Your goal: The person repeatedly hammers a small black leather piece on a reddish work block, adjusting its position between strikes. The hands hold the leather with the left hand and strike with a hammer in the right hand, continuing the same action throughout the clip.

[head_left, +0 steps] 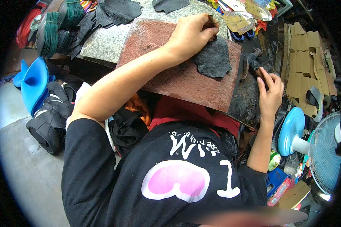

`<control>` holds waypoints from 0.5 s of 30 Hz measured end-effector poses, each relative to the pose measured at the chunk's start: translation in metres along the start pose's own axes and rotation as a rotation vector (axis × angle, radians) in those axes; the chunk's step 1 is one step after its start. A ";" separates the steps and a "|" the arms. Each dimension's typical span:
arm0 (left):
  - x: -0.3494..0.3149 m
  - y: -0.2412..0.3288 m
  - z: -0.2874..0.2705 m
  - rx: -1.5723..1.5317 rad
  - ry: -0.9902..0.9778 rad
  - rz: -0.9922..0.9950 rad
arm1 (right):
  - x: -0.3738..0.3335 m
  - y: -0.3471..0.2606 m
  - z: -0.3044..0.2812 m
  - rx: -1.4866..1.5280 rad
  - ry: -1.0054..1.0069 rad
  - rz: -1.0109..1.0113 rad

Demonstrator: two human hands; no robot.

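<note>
A black, grained leather piece (215,58) with a wavy outline lies on a flat reddish-brown board (151,72). Over its upper edge, my left hand (189,36) is closed around a short dark tool (210,24), whose lower end is mostly hidden by the fingers. Off the board's right side, my right hand (270,90) has its fingers stretched out and thumb apart. Its fingertips are beside a dark hammer-like tool (253,58) on the blackened tabletop; whether they touch it I cannot tell.
More black leather pieces (119,11) lie on the speckled stone slab (102,45) behind the board. Green cord bundles (49,36) stand at the far left. Blue-handled scissors (238,36) rest at the back. Cardboard pieces (301,64) and a fan (326,151) occupy the right.
</note>
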State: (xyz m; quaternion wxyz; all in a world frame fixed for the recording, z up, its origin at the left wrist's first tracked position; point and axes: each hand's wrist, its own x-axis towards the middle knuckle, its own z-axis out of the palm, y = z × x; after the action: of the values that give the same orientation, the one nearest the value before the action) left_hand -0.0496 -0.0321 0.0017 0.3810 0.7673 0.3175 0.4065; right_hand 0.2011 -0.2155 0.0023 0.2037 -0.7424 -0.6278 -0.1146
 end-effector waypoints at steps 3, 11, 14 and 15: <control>-0.004 -0.001 0.002 -0.118 0.011 -0.064 | 0.024 -0.029 -0.001 0.158 0.061 -0.108; -0.006 -0.003 0.003 -0.150 0.016 -0.115 | 0.071 -0.085 0.032 0.225 0.034 -0.224; -0.006 -0.004 0.003 -0.172 0.018 -0.118 | 0.075 -0.077 0.043 0.387 -0.030 -0.167; -0.005 -0.004 0.003 -0.167 0.013 -0.119 | 0.076 -0.073 0.046 0.441 -0.048 -0.134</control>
State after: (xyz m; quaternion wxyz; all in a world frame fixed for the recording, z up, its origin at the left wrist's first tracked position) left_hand -0.0498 -0.0357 -0.0046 0.4653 0.7099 0.3300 0.4131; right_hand 0.1396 -0.1186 0.0055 0.3378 -0.6393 -0.6902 0.0298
